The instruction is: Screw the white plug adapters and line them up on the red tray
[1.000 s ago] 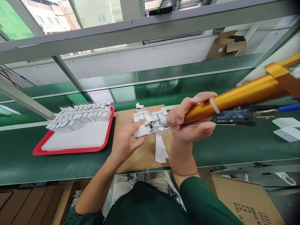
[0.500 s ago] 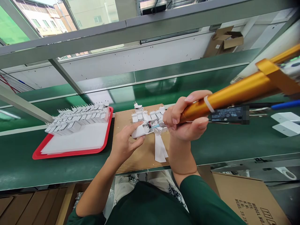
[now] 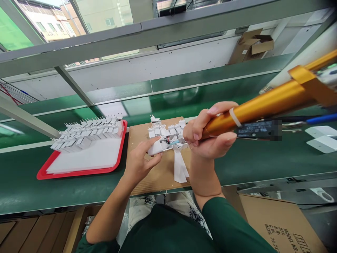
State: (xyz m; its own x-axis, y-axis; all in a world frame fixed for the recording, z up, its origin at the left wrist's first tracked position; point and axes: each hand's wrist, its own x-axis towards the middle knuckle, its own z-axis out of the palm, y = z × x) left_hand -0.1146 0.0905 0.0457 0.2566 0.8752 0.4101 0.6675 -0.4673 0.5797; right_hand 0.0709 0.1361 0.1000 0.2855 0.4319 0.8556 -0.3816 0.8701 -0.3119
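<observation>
My left hand (image 3: 142, 158) is closed on a white plastic housing (image 3: 155, 149), thumb on the near side and fingers on the far side. Small parts and a bit of red show in the housing's open end. My right hand (image 3: 209, 131) grips a gold-coloured electric screwdriver (image 3: 252, 105) that slants up to the right. Its thin bluish tip (image 3: 174, 142) reaches into the housing's open end; the exact contact point is too small to make out. Several white pieces (image 3: 172, 129) lie just beyond the hands on a brown cardboard sheet (image 3: 138, 135), along with white strips (image 3: 180, 168).
A red tray (image 3: 105, 170) on the left carries rows of white boxy parts (image 3: 86, 133) with pins upward. White bent pieces (image 3: 322, 139) and a blue-handled tool (image 3: 321, 118) are on the right. A carton (image 3: 279, 218) stands below the green bench (image 3: 250, 161).
Almost nothing differs. The right thumb and the screwdriver's rear end have shifted very slightly to the right; the left hand and the housing stay in place.
</observation>
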